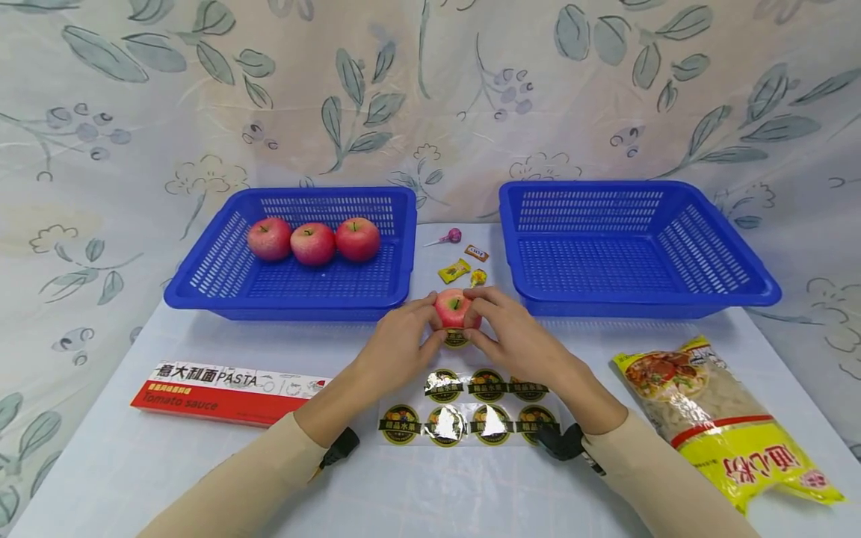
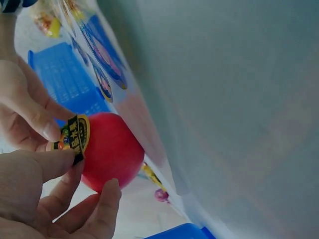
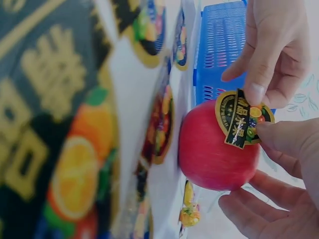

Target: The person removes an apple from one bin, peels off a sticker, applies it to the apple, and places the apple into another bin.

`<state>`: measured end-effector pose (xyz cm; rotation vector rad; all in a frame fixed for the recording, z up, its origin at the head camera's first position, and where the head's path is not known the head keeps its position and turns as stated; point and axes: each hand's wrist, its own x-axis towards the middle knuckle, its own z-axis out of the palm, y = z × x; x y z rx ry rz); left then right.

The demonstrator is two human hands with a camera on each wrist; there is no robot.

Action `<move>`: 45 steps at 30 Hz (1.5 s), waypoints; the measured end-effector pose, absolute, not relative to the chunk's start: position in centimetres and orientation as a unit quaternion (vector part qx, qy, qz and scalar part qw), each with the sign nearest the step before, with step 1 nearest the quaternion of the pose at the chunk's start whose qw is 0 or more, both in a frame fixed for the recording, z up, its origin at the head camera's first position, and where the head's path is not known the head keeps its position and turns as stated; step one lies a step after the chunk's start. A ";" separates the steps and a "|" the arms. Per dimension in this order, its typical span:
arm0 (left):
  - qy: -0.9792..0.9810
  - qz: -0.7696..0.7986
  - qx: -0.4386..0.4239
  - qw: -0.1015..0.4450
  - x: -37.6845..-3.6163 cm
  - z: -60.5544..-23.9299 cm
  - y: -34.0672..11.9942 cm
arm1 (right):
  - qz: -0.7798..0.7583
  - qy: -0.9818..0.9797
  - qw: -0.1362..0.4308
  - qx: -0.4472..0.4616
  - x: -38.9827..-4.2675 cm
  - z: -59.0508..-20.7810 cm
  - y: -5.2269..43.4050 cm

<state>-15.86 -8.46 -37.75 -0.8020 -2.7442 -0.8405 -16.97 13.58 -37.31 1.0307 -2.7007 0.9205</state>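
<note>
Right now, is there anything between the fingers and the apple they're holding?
Yes: a sticker sits between both thumbs and the near side of the apple. Other fingers touch the apple with nothing visible between.

On my head view I see the left arm (image 1: pixel 341 397) and right arm (image 1: pixel 577 381) reach forward, slanting inward. The left hand (image 1: pixel 403 332) and right hand (image 1: pixel 506 326) nearly mirror each other, close but apart, backs uppermost, fingers (image 2: pixel 106 206) bent, thumbs (image 3: pixel 284 134) pointing inward.
</note>
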 end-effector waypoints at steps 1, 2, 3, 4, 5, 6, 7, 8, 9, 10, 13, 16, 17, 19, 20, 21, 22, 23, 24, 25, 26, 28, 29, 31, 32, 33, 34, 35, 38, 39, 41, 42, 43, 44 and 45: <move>-0.917 -0.285 -0.266 0.079 -15.9 -37.8 -8.5 | 0.304 -0.888 0.054 0.340 -17.1 -37.4 13.6; -0.917 -0.286 -0.265 0.079 -16.0 -37.8 -8.5 | 0.305 -0.888 0.056 0.340 -17.1 -37.4 13.5; -0.917 -0.288 -0.264 0.080 -16.0 -37.8 -8.6 | 0.307 -0.888 0.056 0.339 -17.2 -37.5 13.5; -0.916 -0.290 -0.265 0.081 -16.1 -37.8 -8.6 | 0.307 -0.888 0.059 0.338 -17.3 -37.5 13.5; -0.915 -0.292 -0.265 0.082 -16.1 -37.8 -8.6 | 0.308 -0.888 0.061 0.337 -17.4 -37.6 13.5; -0.915 -0.291 -0.265 0.083 -16.2 -37.8 -8.5 | 0.309 -0.888 0.062 0.336 -17.5 -37.6 13.5; -0.916 -0.291 -0.265 0.083 -16.2 -37.8 -8.5 | 0.309 -0.888 0.063 0.336 -17.5 -37.6 13.5; -0.916 -0.290 -0.263 0.084 -16.2 -37.8 -8.5 | 0.309 -0.887 0.065 0.336 -17.6 -37.7 13.5; -0.917 -0.288 -0.262 0.083 -16.2 -37.8 -8.4 | 0.310 -0.887 0.067 0.336 -17.7 -37.7 13.5; -0.918 -0.287 -0.259 0.083 -16.2 -37.8 -8.4 | 0.310 -0.887 0.069 0.336 -17.8 -37.7 13.5; -0.922 -0.284 -0.252 0.083 -16.3 -37.8 -8.3 | 0.310 -0.886 0.075 0.336 -17.9 -37.8 13.5; -0.924 -0.281 -0.247 0.082 -16.2 -37.8 -8.2 | 0.311 -0.886 0.079 0.334 -18.0 -37.9 13.4; -0.923 -0.280 -0.248 0.084 -16.2 -37.8 -8.2 | 0.312 -0.886 0.080 0.333 -18.0 -37.9 13.4; -0.924 -0.278 -0.247 0.085 -16.2 -37.9 -8.2 | 0.314 -0.886 0.087 0.331 -18.0 -38.0 13.4; -0.924 -0.277 -0.247 0.087 -16.2 -37.9 -8.1 | 0.317 -0.885 0.090 0.329 -18.0 -38.1 13.4; -0.924 -0.276 -0.247 0.089 -16.2 -37.9 -8.1 | 0.319 -0.884 0.093 0.328 -18.1 -38.1 13.5; -0.924 -0.275 -0.248 0.092 -16.3 -37.9 -8.0 | 0.322 -0.884 0.096 0.326 -18.1 -38.1 13.5; -0.925 -0.271 -0.249 0.095 -16.3 -38.0 -7.9 | 0.325 -0.883 0.099 0.324 -18.1 -38.2 13.5; -0.926 -0.268 -0.249 0.097 -16.3 -38.0 -7.8 | 0.326 -0.883 0.103 0.323 -18.1 -38.2 13.5; -0.926 -0.264 -0.249 0.099 -16.4 -38.0 -7.7 | 0.328 -0.882 0.104 0.322 -18.1 -38.2 13.5; -0.927 -0.259 -0.250 0.104 -16.5 -38.0 -7.6 | 0.329 -0.881 0.104 0.322 -18.2 -38.2 13.6; -0.928 -0.252 -0.253 0.111 -16.6 -38.0 -7.4 | 0.332 -0.879 0.105 0.326 -18.2 -38.3 13.6; -0.928 -0.250 -0.254 0.112 -16.7 -38.1 -7.4 | 0.334 -0.876 0.106 0.330 -18.3 -38.3 13.6; -0.927 -0.253 -0.255 0.112 -16.8 -38.2 -7.5 | 0.342 -0.870 0.099 0.340 -18.3 -38.4 13.6; -0.926 -0.255 -0.256 0.110 -16.8 -38.2 -7.5 | 0.343 -0.869 0.094 0.345 -18.3 -38.4 13.7; -0.925 -0.256 -0.259 0.107 -16.8 -38.2 -7.6 | 0.343 -0.868 0.088 0.349 -18.3 -38.5 13.7; -0.925 -0.257 -0.262 0.103 -16.8 -38.2 -7.7 | 0.339 -0.869 0.082 0.350 -18.3 -38.4 13.7; -0.924 -0.256 -0.265 0.097 -16.8 -38.2 -7.8 | 0.333 -0.872 0.075 0.351 -18.3 -38.4 13.8; -0.926 -0.245 -0.276 0.075 -16.8 -38.1 -8.1 | 0.303 -0.885 0.055 0.349 -18.3 -38.3 13.9; -0.928 -0.238 -0.279 0.067 -16.8 -38.1 -8.2 | 0.294 -0.889 0.049 0.349 -18.3 -38.3 13.9; -0.929 -0.229 -0.284 0.054 -16.9 -38.0 -8.3 | 0.282 -0.892 0.040 0.350 -18.3 -38.2 13.9; -0.929 -0.225 -0.288 0.051 -16.9 -38.0 -8.3 | 0.280 -0.893 0.037 0.351 -18.4 -38.2 13.8; -0.929 -0.221 -0.292 0.048 -17.0 -38.0 -8.3 | 0.280 -0.892 0.037 0.353 -18.4 -38.2 13.8; -0.929 -0.217 -0.296 0.049 -17.1 -38.0 -8.3 | 0.280 -0.891 0.037 0.355 -18.5 -38.2 13.8; -0.928 -0.215 -0.299 0.051 -17.1 -38.0 -8.3 | 0.282 -0.890 0.037 0.357 -18.5 -38.2 13.8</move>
